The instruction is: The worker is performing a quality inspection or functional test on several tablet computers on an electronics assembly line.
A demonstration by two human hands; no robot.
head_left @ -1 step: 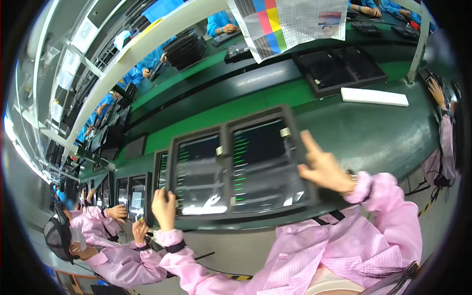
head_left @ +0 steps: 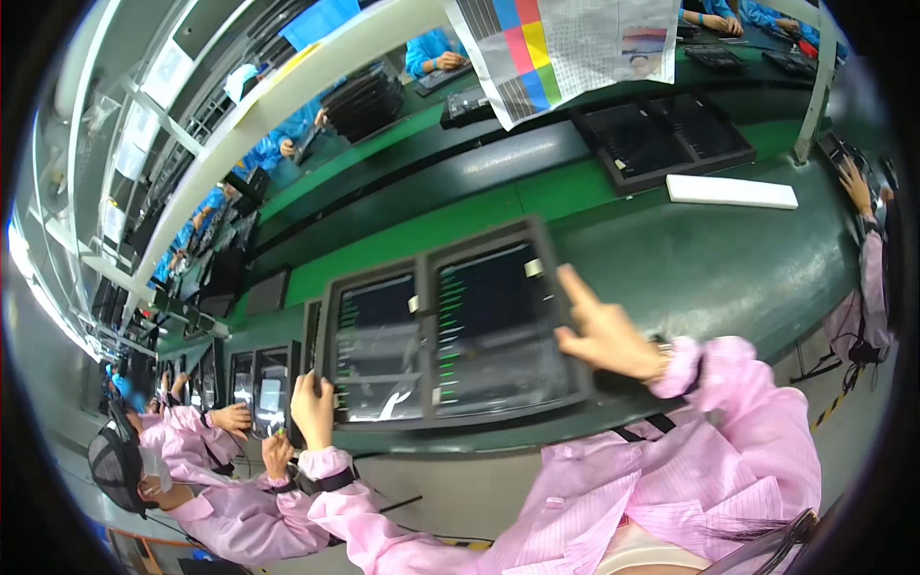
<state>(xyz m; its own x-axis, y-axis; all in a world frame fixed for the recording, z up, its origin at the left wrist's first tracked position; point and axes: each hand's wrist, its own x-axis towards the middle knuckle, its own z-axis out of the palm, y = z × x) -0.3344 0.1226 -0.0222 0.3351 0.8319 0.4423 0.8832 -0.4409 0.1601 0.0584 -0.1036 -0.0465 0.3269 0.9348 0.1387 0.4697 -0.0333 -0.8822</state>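
A dark grey tray (head_left: 430,287) with two compartments lies on the green workbench in front of me. In each compartment sits a flat, glossy black panel, the left panel (head_left: 379,355) and the right panel (head_left: 498,335), with green marks down its left side and a small pale tab. My left hand (head_left: 312,412) has its fingers closed at the tray's near left edge. Beside the right edge is my right hand (head_left: 613,335), index finger and thumb stretched apart. Its fingertips lie at or very near the rim; whether they touch is unclear. Another tray (head_left: 311,331) shows partly behind the left edge.
A similar two-part tray (head_left: 628,180) stands at the far right, with a white foam bar (head_left: 731,192) before it. A printed colour sheet (head_left: 537,62) hangs overhead. On the left, a co-worker in pink handles another tray (head_left: 259,383). Co-workers in blue sit across the bench (head_left: 450,240).
The tray has shifted to the left, covering more of the tray beside it. My right hand has moved left along with it; my left hand has moved only slightly left.
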